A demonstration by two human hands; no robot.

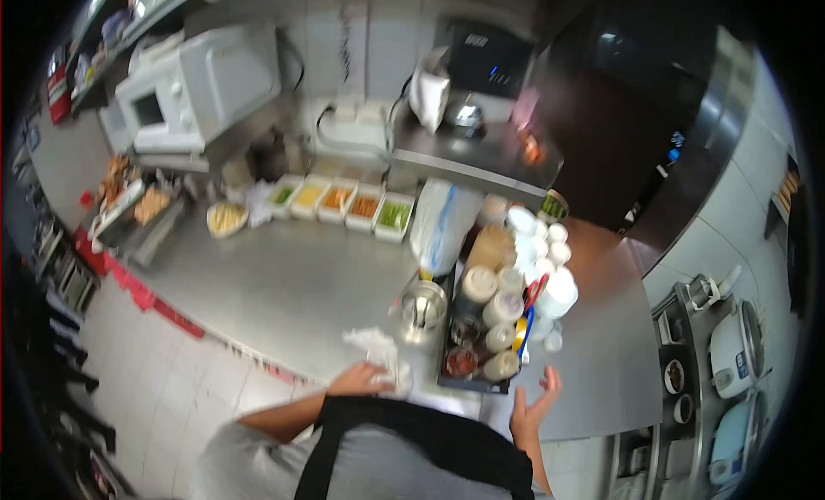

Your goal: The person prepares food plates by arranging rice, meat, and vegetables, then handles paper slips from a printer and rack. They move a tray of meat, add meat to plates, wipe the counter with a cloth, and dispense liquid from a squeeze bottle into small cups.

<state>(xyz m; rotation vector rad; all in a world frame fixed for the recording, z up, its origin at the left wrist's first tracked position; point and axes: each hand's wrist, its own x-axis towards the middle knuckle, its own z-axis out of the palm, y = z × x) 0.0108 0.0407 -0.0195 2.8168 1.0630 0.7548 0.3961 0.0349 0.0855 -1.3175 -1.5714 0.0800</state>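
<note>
At the counter's front edge, my left hand [361, 380] is closed on a crumpled white cloth [378, 349] that lies on the steel. My right hand [534, 407] is raised at the front right, fingers apart, holding nothing. Between them stands a black crate [471, 385] with several sauce bottles [502, 307] and jars. Red-handled and blue-handled tools [530, 315] stick up at its right side. Left of the crate is a round metal container [424, 306] with utensils in it.
Several white trays of chopped food [365, 208] and a bowl [228, 220] line the counter's back. A plastic bag [444, 225] stands behind the crate, and white cups [559, 292] stand to its right. A microwave [202, 89] sits back left; rice cookers [730, 362] are at far right.
</note>
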